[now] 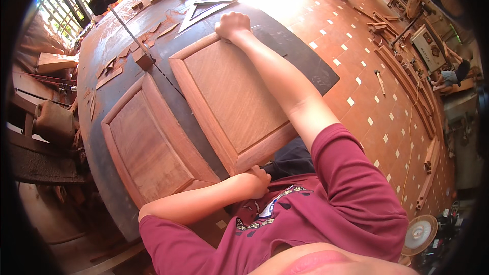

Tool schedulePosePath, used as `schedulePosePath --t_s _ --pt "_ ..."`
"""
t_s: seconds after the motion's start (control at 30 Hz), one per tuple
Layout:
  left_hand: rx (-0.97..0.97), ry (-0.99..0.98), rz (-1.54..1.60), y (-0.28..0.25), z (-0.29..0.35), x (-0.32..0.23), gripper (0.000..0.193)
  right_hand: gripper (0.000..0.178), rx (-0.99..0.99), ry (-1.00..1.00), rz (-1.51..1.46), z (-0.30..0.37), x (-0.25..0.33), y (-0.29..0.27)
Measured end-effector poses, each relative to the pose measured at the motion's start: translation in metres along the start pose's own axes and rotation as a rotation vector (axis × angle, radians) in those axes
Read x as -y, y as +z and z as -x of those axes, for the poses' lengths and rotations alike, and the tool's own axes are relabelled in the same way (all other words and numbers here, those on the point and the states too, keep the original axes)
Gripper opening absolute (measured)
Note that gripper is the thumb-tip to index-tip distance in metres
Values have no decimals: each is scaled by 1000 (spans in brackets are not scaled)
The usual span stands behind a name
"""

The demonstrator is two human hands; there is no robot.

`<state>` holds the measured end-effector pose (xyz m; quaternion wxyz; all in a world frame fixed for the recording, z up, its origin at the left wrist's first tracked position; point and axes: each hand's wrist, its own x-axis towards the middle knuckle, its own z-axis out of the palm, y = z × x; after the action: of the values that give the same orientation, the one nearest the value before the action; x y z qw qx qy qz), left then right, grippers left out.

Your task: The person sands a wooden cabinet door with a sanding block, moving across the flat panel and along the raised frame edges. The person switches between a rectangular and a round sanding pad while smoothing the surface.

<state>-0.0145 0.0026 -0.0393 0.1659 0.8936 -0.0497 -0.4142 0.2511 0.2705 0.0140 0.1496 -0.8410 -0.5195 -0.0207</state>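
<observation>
A framed wooden cabinet door [234,91], reddish brown with a recessed panel, lies tilted across the dark-topped workbench [318,63] in front of me. My right hand [233,24] reaches over its right side and is closed at the far edge, fingers curled round the frame. At the near edge, close to my body, my left hand [260,180] is closed too, touching the frame; its fingertips are hidden. A second, similar cabinet door [147,145] rests to the left, under my left forearm.
A metal clamp bar [125,28] with a wooden block [142,59] stands beside the doors. Beyond lie a triangular square [204,12] and wood scraps [109,78]. Timber lengths [407,89] and a hammer [380,82] lie on the tiled floor. Another person [451,77] is at far right.
</observation>
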Motion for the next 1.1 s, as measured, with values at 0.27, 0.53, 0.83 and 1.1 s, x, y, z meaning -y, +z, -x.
schedulePosePath --t_s 0.27,0.53,0.83,1.1 --pt "-23 -3 4 3 -3 0 53 40 117 -324 -105 10 49 11" --pt "-41 45 17 1 1 3 39 37 34 -890 -343 60 169 48" --pt "-118 119 -35 6 5 6 39 35 52 -833 -197 57 175 49" --pt "-23 25 50 5 1 11 52 24 50 -789 -34 48 168 46"
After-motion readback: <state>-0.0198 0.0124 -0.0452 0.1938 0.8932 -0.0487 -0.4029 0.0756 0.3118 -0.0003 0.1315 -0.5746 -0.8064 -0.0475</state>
